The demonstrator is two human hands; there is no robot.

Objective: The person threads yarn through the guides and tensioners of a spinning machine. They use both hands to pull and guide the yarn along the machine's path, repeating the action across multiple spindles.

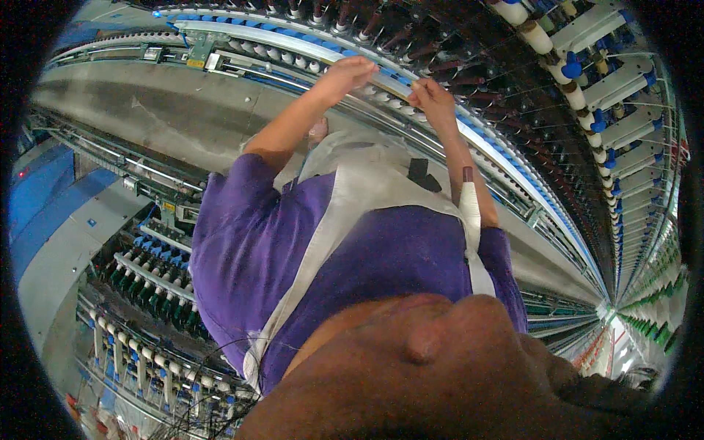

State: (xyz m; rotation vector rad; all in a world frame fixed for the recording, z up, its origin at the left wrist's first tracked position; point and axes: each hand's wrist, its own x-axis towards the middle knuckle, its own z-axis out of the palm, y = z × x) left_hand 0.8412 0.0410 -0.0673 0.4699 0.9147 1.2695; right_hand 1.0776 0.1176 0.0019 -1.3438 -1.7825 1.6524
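Both my hands are raised over the front rail point(268, 42) of a long spinning machine. My left hand point(350, 75) has its fingers pressed together and points toward the right one. A short gap away, my right hand point(434, 99) is closed in a pinch. Whatever lies in the fingers is too fine to make out. Just beyond the hands stand rows of dark red-brown bobbins point(422, 51) on spindles. Small white bobbins point(282, 56) line the near side of the rail. A bobbin wound with white yarn point(470, 205) is tucked at my apron strap, its brown tip upward.
White rollers and blue-capped arms point(598, 121) run along the machine's upper right. A second machine point(158, 282) with green bobbins stands at the lower left. Between the machines runs a grey floor aisle point(161, 110). My pale apron point(367, 183) hangs close to the rails.
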